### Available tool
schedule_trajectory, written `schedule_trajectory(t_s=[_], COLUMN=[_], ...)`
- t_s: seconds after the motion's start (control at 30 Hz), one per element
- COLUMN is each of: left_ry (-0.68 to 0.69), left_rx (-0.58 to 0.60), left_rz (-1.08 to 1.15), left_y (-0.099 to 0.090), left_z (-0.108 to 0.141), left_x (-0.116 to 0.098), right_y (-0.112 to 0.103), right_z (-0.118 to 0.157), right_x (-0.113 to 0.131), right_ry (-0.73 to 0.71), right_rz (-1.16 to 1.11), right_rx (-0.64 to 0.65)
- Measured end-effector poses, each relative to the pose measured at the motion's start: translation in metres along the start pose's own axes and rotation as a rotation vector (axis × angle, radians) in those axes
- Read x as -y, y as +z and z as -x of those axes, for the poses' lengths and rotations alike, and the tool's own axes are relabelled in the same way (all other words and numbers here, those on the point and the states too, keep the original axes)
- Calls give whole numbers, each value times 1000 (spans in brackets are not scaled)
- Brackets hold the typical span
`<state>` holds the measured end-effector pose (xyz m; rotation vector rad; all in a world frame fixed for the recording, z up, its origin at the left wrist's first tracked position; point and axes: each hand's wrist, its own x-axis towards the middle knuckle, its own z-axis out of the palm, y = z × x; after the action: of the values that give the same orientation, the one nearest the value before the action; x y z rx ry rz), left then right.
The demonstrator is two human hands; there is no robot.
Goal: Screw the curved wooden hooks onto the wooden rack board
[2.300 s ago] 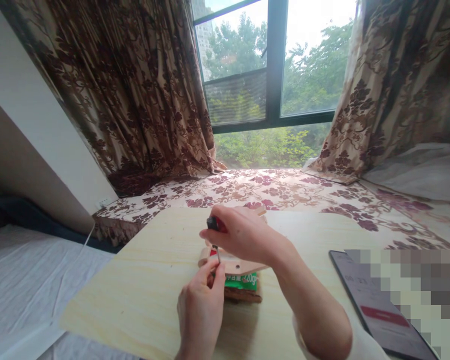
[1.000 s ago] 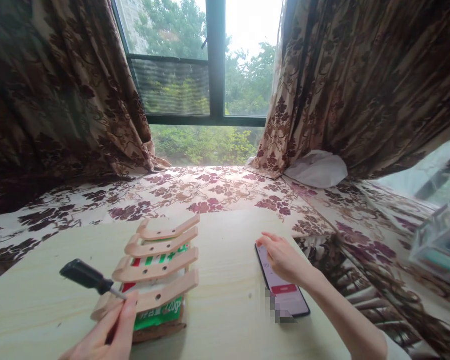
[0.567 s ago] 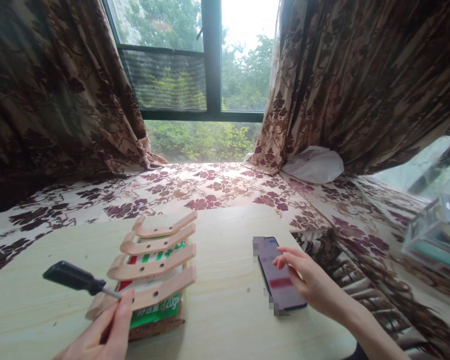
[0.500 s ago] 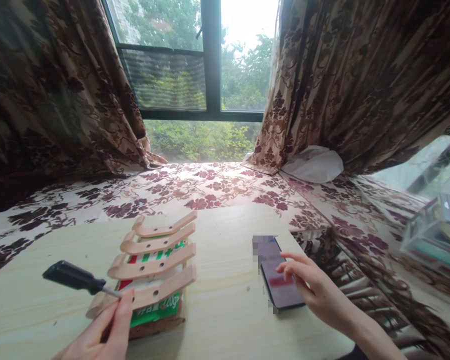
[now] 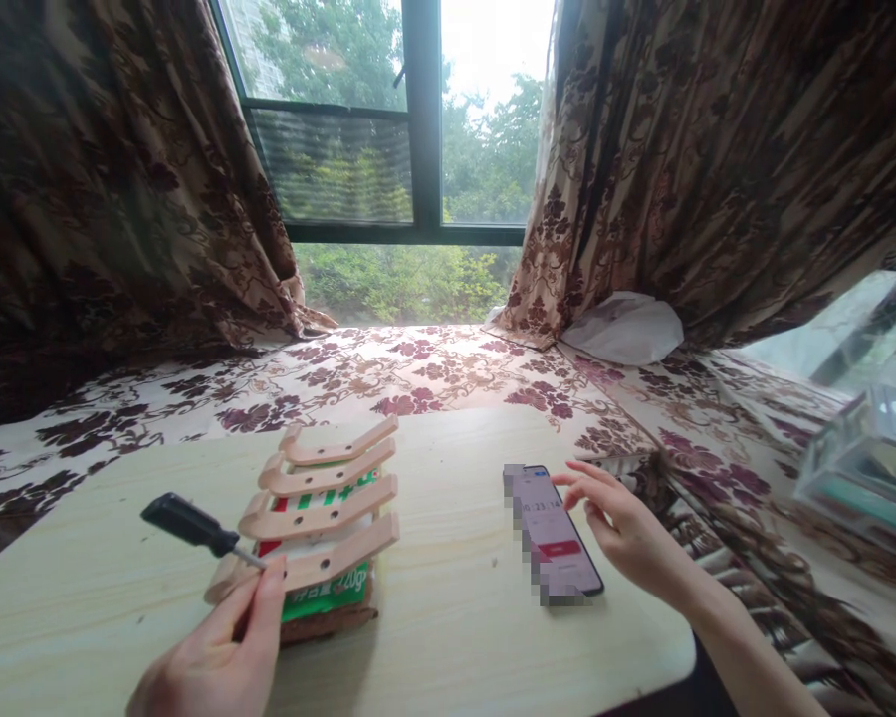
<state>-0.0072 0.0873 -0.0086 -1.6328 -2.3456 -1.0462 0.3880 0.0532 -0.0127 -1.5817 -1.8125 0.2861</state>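
Observation:
My left hand (image 5: 224,637) pinches the metal shaft of a screwdriver (image 5: 190,522), its black handle pointing up and to the left. Just beyond its fingertips is the nearest of several curved wooden pieces (image 5: 336,558), each with dark holes. They lie in a row across a green, red and white food packet (image 5: 321,595) with brown contents. My right hand (image 5: 619,523) hovers at the right edge of a phone (image 5: 560,548), fingers apart and holding nothing. The phone lies on the table with its screen lit, showing digits and a red bar.
The pale wooden table (image 5: 448,637) stands against a ledge with a flowered cloth (image 5: 418,368). A white bag (image 5: 627,329) rests by the right curtain (image 5: 657,179). At the far right is a clear plastic box (image 5: 866,478). A window (image 5: 418,119) is ahead.
The phone screen has gone from dim to bright. My right hand has lifted slightly off the screen toward its edge. My left hand, screwdriver and wooden pieces appear shifted a little to the right.

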Motion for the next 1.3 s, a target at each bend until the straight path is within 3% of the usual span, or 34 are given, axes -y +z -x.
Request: schedule_trajectory(t_s=[0.07, 0.13, 0.23, 0.33, 0.4, 0.53, 0.63, 0.77, 0.97, 1.2, 1.3], left_ry=[-31, -31, 22, 104, 172, 269, 319, 364, 375, 200, 154], left_rx=[126, 166, 117, 29, -1, -37, -66, -105, -134, 42, 18], left_rz=[-13, -26, -41, -39, -18, -33, -69, -96, -61, 133, 186], left_y=[-11, -16, -14, -10, -9, -11, -11, -10, -6, 1, 2], left_z=[1, 2, 3, 6, 9, 15, 17, 20, 24, 26, 27], left_x=[-14, -21, -21, -18, -17, -18, -17, -16, -12, -2, -2], right_y=[-3, -5, -9, -7, 1, 37, 69, 87, 74, 76, 78], right_z=[2, 5, -1, -25, -48, -90, -110, -119, -117, -120, -120], right_x=[4, 10, 31, 83, 129, 212, 244, 253, 246, 239, 239], right_ry=[-9, -13, -44, -162, -315, -670, -790, -784, -690, -599, -600], right_rz=[-33, -51, -64, -138, -259, -379, -296, -202, -206, -192, -179], right_rx=[35, 70, 51, -49, -42, 62, 92, 185, 282, 306, 298])
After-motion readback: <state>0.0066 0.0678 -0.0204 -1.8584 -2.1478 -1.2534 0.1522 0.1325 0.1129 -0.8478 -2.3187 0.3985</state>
